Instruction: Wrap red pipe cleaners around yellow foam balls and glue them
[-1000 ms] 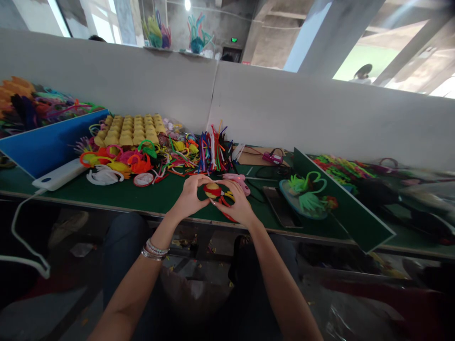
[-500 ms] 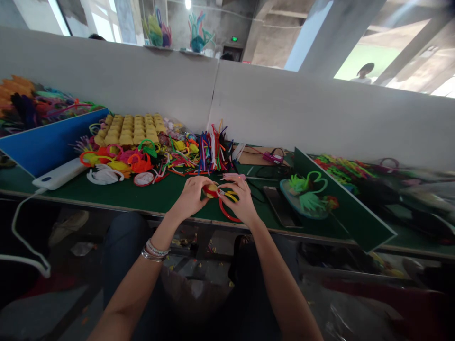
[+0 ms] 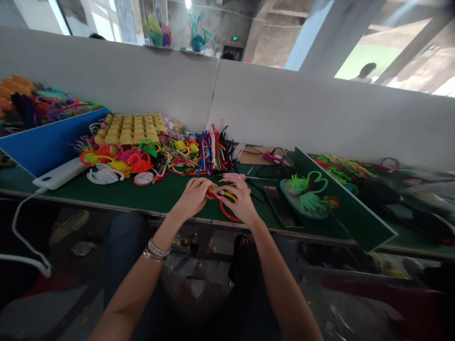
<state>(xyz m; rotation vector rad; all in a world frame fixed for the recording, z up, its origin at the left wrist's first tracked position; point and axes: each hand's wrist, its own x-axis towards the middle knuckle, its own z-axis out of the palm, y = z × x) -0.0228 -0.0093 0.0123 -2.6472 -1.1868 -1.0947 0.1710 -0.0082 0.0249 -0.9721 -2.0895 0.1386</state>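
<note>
Near the front edge of the green table, my left hand (image 3: 192,199) is closed around a small red and yellowish piece (image 3: 212,192), largely hidden by the fingers. Thumb and fingers of my right hand (image 3: 241,199) pinch at the right side of the same piece. Yellow-handled pliers (image 3: 230,195) lie just behind the right fingers. A pink tool, perhaps a glue gun (image 3: 233,176), lies behind that hand. Under it a red fuzzy stem (image 3: 227,214) curves on the tabletop.
Left of my hands are heaped coloured pipe-cleaner shapes (image 3: 122,161), a yellow egg tray (image 3: 130,129) and a white power strip (image 3: 64,174). Bundled pipe cleaners (image 3: 213,150) stand behind. On the right lie a phone (image 3: 282,206), a tray with green figures (image 3: 302,210) and a slanted green board (image 3: 369,225).
My left hand has turned slightly, so its fingers cover more of the red and yellowish piece. The right hand stays almost in place beside it.
</note>
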